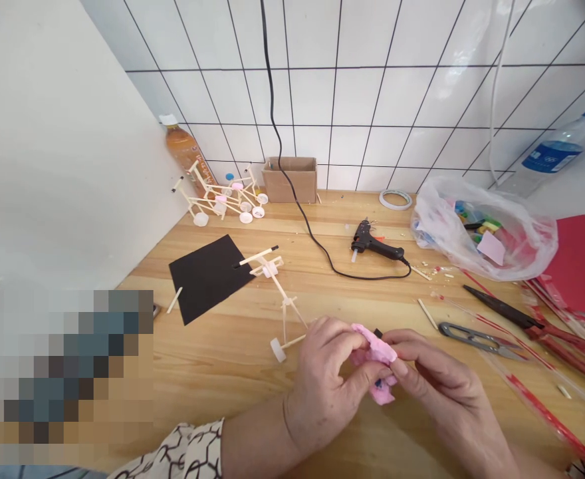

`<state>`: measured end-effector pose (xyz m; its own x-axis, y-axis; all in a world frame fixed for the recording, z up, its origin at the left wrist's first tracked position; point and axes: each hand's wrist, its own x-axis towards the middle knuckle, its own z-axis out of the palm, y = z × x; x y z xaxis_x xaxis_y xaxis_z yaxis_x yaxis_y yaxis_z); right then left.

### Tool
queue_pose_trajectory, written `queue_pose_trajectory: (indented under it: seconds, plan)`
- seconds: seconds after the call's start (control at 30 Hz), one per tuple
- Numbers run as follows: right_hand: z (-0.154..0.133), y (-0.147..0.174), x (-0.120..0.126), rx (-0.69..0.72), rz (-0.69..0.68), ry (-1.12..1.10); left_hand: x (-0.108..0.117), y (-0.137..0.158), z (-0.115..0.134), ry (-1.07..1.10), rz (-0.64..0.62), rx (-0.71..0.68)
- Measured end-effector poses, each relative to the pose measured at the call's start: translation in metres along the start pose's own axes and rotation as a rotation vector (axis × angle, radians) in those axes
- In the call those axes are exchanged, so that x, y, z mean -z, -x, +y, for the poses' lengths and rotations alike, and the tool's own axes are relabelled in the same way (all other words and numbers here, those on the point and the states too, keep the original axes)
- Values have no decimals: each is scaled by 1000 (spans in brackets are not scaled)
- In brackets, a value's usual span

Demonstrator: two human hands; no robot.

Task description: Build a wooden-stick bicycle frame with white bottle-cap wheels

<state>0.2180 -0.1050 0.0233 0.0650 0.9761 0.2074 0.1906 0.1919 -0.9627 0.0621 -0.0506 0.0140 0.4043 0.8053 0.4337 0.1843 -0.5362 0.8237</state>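
A soft pink clay-like lump (372, 349), with torn, uneven edges, is pinched between both hands. My left hand (330, 372) grips it from the left with thumb and fingers. From the right, my right hand (437, 379) holds its edge between thumb and fingertips. A small black piece (377, 333) shows just behind the lump; whether a finger touches it I cannot tell. Just beyond my left hand stands a small stick-built tricycle model (286, 301) with a white wheel and pink bits; the hand hides part of it.
Black card (207, 279) lies left. Similar stick models (223, 199) stand by a tea bottle (185, 150) and a cardboard box (292, 183). A corded glue gun (377, 245), tape roll (395, 199), plastic bag (486, 233), thread snips (476, 338) and red-handled scissors (536, 326) lie right.
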Motion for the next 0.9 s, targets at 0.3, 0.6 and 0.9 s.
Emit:
queue_pose_trajectory:
  seconds: [0.3, 0.6, 0.9]
  plan:
    - [-8, 2, 7, -34, -176, 14, -5, 6, 3, 72, -90, -28]
    - [-5, 4, 5, 85, -159, 156, -7, 9, 1, 61, -146, -57]
    - [-2, 7, 3, 63, -145, 130, -6, 2, 12, 322, -207, 440]
